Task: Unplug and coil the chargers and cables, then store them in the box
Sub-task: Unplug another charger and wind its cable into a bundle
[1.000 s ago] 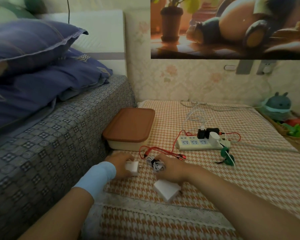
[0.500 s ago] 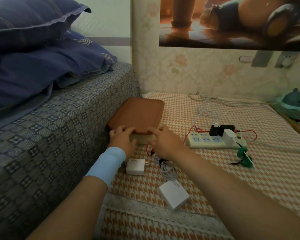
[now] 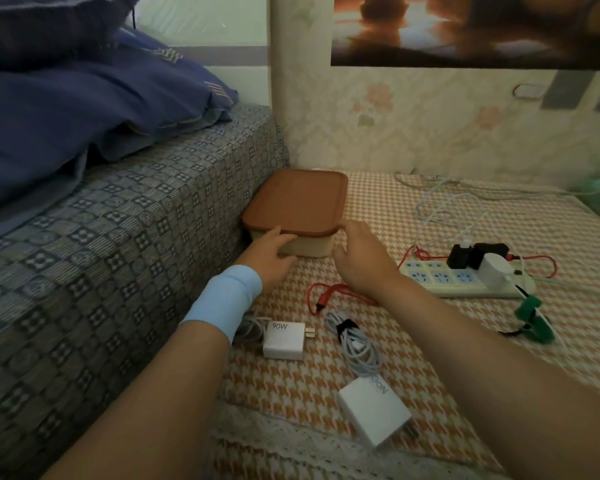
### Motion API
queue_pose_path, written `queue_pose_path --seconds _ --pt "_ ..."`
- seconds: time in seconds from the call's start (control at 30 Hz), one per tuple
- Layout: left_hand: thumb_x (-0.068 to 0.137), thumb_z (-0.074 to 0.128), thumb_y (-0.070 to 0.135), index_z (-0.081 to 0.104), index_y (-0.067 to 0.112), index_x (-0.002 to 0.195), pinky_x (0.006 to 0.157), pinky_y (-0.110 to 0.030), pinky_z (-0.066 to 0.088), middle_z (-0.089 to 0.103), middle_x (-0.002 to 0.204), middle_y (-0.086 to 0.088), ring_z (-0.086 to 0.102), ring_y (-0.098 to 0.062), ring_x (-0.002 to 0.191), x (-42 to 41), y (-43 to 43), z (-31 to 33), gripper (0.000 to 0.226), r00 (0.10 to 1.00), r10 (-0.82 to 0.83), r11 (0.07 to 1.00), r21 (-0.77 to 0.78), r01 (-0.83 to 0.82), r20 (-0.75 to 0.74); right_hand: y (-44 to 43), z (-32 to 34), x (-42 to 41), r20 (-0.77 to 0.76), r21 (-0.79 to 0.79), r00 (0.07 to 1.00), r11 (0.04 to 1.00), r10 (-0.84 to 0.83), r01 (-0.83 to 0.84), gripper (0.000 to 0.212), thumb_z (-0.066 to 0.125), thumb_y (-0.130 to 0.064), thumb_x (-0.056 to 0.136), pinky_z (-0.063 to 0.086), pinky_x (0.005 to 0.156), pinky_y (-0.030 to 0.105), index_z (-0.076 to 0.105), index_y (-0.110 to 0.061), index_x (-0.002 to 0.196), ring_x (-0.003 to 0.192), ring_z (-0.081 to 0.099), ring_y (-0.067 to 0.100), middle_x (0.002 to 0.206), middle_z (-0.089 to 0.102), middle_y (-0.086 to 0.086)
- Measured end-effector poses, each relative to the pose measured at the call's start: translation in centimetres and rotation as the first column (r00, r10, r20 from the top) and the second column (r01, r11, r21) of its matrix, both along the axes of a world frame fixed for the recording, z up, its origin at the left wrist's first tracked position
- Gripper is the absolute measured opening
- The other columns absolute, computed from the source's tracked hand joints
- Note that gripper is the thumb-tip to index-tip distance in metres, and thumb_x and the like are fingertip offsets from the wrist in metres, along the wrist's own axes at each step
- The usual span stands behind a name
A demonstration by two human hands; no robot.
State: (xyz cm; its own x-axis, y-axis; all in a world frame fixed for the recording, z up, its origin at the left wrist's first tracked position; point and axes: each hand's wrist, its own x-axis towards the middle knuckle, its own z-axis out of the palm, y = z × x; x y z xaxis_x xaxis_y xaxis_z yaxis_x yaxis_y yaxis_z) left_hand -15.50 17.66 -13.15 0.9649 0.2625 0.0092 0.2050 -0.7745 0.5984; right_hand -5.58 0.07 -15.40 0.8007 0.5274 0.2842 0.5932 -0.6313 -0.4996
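Here, on the houndstooth mat beside the bed, both my hands are at the cream box, which sits against the bed's side with its brown lid on. My left hand, a blue wristband behind it, lies against the box's front wall, fingers fairly straight and gripping nothing, thumb up at the lid's rim. My right hand curls its fingertips onto the lid's near right corner, thumb held apart below.

Nearer to me, loose on the mat, lie a white 90W charger, a strapped coil of white cable and a second white charger. A red cable loops from under my right wrist toward the power strip, where two black plugs and a round white adapter sit plugged in. A green clip lies just in front of the strip. More white cable trails by the wall.
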Motion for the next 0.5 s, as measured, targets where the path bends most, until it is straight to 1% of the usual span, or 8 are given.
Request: queue_pose_path --seconds 0.07,0.1,0.17,0.23,0.27,0.33,0.43,0.5 --pt "0.093 0.055 0.026 0.05 0.034 0.138 0.107 -0.03 0.035 0.033 0.155 -0.003 0.038 -0.022 0.136 -1.2 0.0 0.9 0.045 0.995 -0.023 0.996 0.089 0.031 -0.097 -0.2 1.1 -1.5 0.121 0.034 0.988 0.995 0.092 -0.096 0.031 0.051 -0.013 0.093 0.047 0.094 0.04 0.065 -0.016 0.12 0.112 0.057 0.023 0.122 0.062 0.005" --pt "0.091 0.056 0.026 0.052 0.037 0.135 0.1 -0.031 0.042 0.038 0.151 -0.003 0.045 -0.022 0.129 -2.0 -0.2 1.5 0.045 0.983 -0.032 0.994 0.1 0.051 -0.182 -0.3 1.7 -2.5 0.088 -0.013 0.98 0.984 0.179 -0.179 0.03 0.052 -0.01 0.09 0.049 0.092 0.038 0.069 -0.018 0.113 0.108 0.06 0.021 0.117 0.066 0.002" --pt "0.088 0.061 0.027 0.051 0.04 0.134 0.095 -0.031 0.046 0.038 0.149 0.0 0.048 -0.021 0.125 -3.9 -0.8 2.1 0.049 0.927 -0.081 0.985 0.112 0.13 -0.365 -0.2 2.1 -4.2 -0.084 -0.251 0.948 0.914 0.307 -0.319 0.041 0.051 -0.009 0.089 0.05 0.096 0.035 0.07 -0.027 0.12 0.114 0.06 0.018 0.126 0.067 -0.003" --pt "0.081 0.072 0.035 0.045 0.04 0.138 0.104 -0.036 0.043 0.035 0.15 0.005 0.043 -0.022 0.132 -5.6 -1.6 1.7 0.063 0.845 -0.134 0.96 0.144 0.241 -0.518 -0.3 1.6 -4.5 -0.244 -0.423 0.916 0.815 0.318 -0.396 0.046 0.05 -0.008 0.092 0.049 0.099 0.035 0.067 -0.032 0.128 0.119 0.058 0.019 0.134 0.063 -0.006" --pt "0.076 0.078 0.039 0.043 0.039 0.141 0.108 -0.039 0.041 0.034 0.151 0.006 0.041 -0.022 0.134 -6.3 -1.8 1.3 0.073 0.812 -0.144 0.944 0.167 0.284 -0.566 -0.4 1.2 -4.3 -0.261 -0.46 0.914 0.793 0.309 -0.399 0.046 0.052 -0.005 0.093 0.051 0.098 0.037 0.068 -0.032 0.126 0.117 0.06 0.02 0.132 0.064 -0.005" --pt "0.071 0.083 0.04 0.043 0.036 0.142 0.11 -0.041 0.039 0.036 0.151 0.005 0.04 -0.023 0.135 -6.8 -1.9 0.6 0.082 0.797 -0.132 0.923 0.221 0.316 -0.589 -0.9 0.7 -3.5 -0.174 -0.518 0.944 0.79 0.28 -0.33 0.04 0.058 -0.007 0.093 0.054 0.093 0.039 0.073 -0.032 0.12 0.109 0.064 0.02 0.124 0.068 -0.003" --pt "0.073 0.083 0.032 0.048 0.031 0.141 0.109 -0.039 0.041 0.045 0.147 0.003 0.045 -0.022 0.131 -6.2 -1.6 0.4 0.076 0.834 -0.118 0.918 0.261 0.299 -0.539 -1.8 0.8 -2.3 0.002 -0.624 0.975 0.762 0.224 -0.174 0.03 0.059 -0.011 0.095 0.055 0.082 0.034 0.075 -0.032 0.109 0.094 0.066 0.021 0.111 0.072 -0.002" --pt "0.078 0.079 0.03 0.045 0.028 0.144 0.109 -0.039 0.041 0.045 0.148 0.0 0.046 -0.024 0.131 -5.1 -1.4 0.3 0.074 0.862 -0.098 0.916 0.294 0.274 -0.498 -2.3 0.7 -1.7 0.077 -0.684 0.977 0.724 0.197 -0.092 0.025 0.058 -0.012 0.095 0.051 0.08 0.033 0.072 -0.026 0.109 0.094 0.065 0.023 0.107 0.07 0.0"
